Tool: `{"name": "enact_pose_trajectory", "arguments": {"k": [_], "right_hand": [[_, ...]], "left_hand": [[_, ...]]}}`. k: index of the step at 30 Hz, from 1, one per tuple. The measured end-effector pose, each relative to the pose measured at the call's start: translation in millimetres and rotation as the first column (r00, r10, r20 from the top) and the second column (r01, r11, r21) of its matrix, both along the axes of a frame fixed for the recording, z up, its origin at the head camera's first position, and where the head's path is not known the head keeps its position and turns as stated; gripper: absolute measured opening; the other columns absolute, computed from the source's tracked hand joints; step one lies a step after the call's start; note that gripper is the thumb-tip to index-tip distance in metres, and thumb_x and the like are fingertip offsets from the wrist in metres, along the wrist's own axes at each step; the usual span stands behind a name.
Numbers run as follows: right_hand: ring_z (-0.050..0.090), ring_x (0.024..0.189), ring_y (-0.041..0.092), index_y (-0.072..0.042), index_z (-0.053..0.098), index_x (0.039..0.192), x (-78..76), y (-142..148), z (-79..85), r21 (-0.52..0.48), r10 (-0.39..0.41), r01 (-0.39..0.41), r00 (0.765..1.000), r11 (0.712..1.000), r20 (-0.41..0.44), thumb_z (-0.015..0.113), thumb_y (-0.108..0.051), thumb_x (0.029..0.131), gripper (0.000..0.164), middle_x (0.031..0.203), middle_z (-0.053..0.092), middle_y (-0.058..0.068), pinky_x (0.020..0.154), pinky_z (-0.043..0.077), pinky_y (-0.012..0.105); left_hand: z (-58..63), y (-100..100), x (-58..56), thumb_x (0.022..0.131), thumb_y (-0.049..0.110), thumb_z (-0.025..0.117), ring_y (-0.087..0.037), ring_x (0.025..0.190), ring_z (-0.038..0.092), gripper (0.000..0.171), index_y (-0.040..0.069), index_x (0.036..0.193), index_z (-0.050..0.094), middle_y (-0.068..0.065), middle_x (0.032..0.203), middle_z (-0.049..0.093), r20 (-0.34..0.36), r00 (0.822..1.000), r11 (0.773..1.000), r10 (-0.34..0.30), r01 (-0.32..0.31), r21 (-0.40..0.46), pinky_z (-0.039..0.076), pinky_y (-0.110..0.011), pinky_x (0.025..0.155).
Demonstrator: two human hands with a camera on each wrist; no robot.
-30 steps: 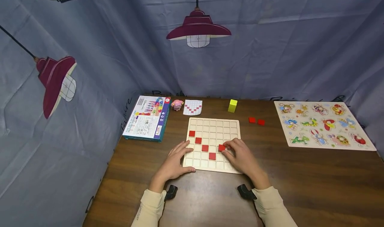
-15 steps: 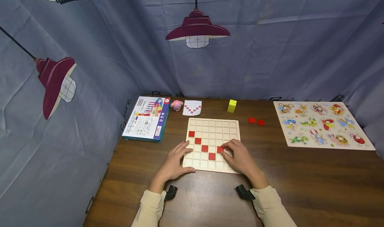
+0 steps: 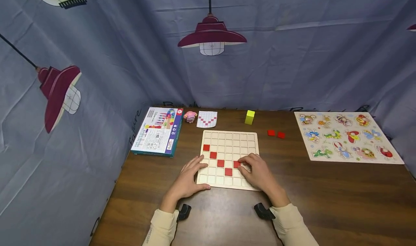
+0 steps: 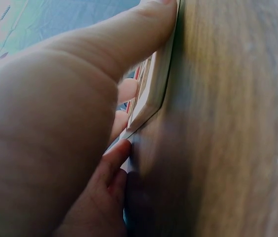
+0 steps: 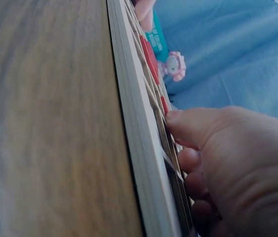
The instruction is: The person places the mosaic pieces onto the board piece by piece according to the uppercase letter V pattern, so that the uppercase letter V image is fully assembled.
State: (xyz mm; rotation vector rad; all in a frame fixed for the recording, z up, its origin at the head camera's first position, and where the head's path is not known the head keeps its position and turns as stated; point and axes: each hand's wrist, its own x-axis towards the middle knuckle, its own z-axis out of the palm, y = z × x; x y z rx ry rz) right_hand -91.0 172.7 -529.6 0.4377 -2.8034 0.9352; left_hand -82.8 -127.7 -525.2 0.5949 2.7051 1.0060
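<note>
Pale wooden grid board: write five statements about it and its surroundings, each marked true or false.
The left hand touches the pale wooden grid board. True.
The right hand touches a red square tile. True.
All red tiles are on the board. False: two loose red tiles lie right of it.
A yellow rectangular block stands beyond the board. True.
Tiles on the board share one row. False: its four untouched red tiles step diagonally.

5 tiles [image 3: 228, 172] on grid board [image 3: 229, 143] | box [image 3: 156, 130] left | card [image 3: 207, 118], cube [image 3: 249, 117] behind | right: 2 loose tiles [image 3: 271, 132], then puzzle [image 3: 349, 154]
</note>
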Motion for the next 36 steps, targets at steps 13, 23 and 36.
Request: {"name": "enact_pose_trajectory", "arguments": {"k": [13,23,36], "right_hand": [[0.060,0.083,0.018,-0.007,0.074,0.107,-10.2,43,0.9,-0.063,-0.154,0.152,0.987,0.986,-0.039,0.077,-0.016,0.090,0.019,0.094,0.067,0.004,0.073,0.050,0.037],[0.051,0.106,0.043,0.007,0.058,0.133,-46.6,117,-10.1,-0.072,-0.368,0.367,0.930,0.927,-0.006,0.075,-0.015,0.092,0.050,0.114,0.058,0.027,0.092,0.040,0.056],[0.054,0.102,0.046,0.012,0.062,0.119,-69.9,123,-10.1,0.002,-0.415,0.415,0.910,0.910,0.010,0.064,-0.015,0.099,0.034,0.110,0.055,0.030,0.090,0.044,0.058]], "left_hand": [[4.0,0,2.0,0.077,0.042,0.089,-0.030,0.156,0.026,0.073,0.016,0.139,0.060,-0.001,0.167,0.034,0.010,1.000,1.000,0.005,-0.006,0.027,0.024,-0.062,0.123],[5.1,0,2.0,0.077,0.042,0.089,-0.030,0.156,0.026,0.073,0.016,0.139,0.060,-0.001,0.167,0.034,0.014,1.000,1.000,0.006,-0.006,0.025,0.023,-0.063,0.123],[1.8,-1,1.6,0.077,0.044,0.088,-0.030,0.156,0.026,0.074,0.016,0.140,0.060,0.000,0.167,0.034,-0.007,1.000,1.000,0.004,-0.004,0.003,0.024,-0.062,0.123]]}}
